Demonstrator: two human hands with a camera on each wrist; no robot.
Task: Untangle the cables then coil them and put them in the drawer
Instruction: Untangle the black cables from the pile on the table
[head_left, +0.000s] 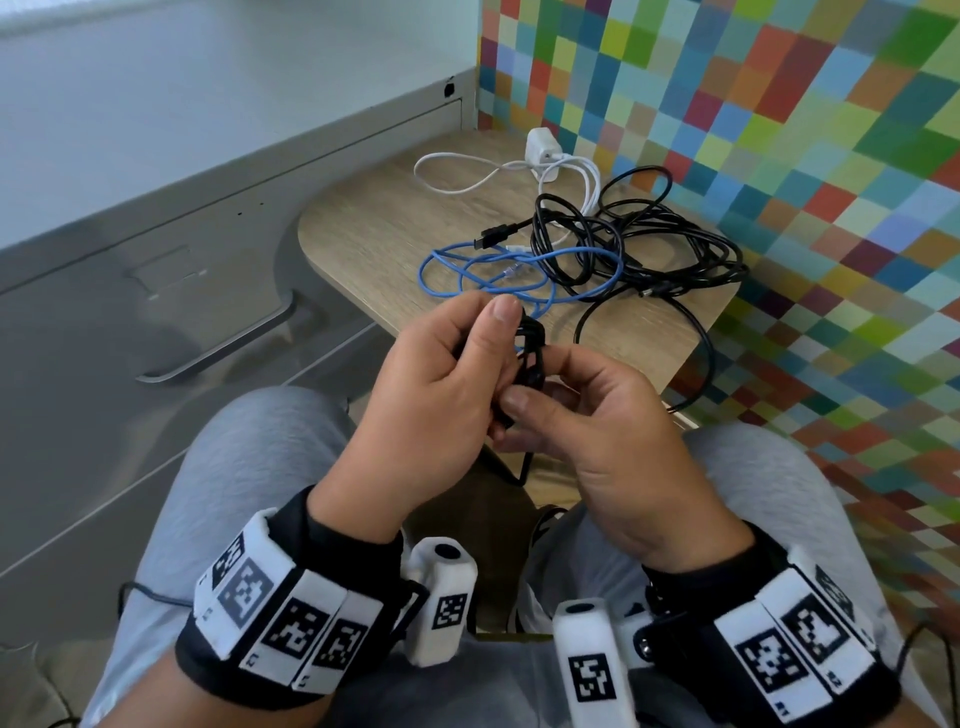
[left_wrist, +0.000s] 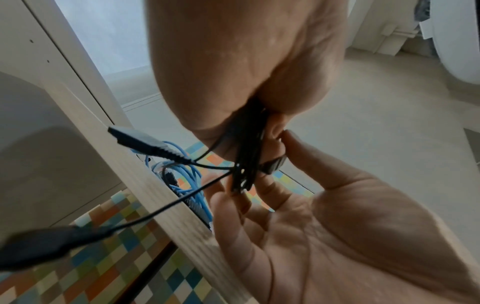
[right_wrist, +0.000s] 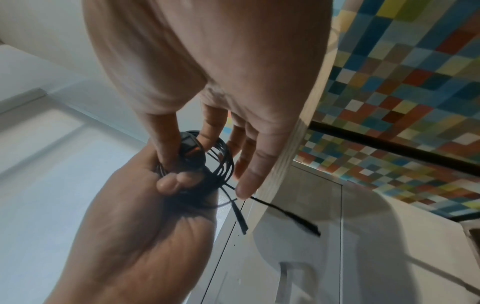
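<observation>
A small black cable coil (head_left: 532, 353) is held between both hands above my lap, just in front of the table. My left hand (head_left: 498, 343) grips the bundled loops in its curled fingers. My right hand (head_left: 540, 382) pinches the coil's side with thumb and forefinger, its other fingers loosely spread. In the left wrist view the coil (left_wrist: 246, 164) trails two loose plug ends (left_wrist: 145, 144). The right wrist view shows the coil's loops (right_wrist: 221, 162) and the plug ends (right_wrist: 298, 220) hanging. The grey drawer front with its handle (head_left: 223, 348) is closed at my left.
On the small wooden table (head_left: 363, 228) lie a tangle of black cables (head_left: 649, 244), a blue cable (head_left: 498, 270) and a white charger with its cable (head_left: 543, 148). One black cable (head_left: 701, 338) hangs over the table's right edge. A chequered wall stands at right.
</observation>
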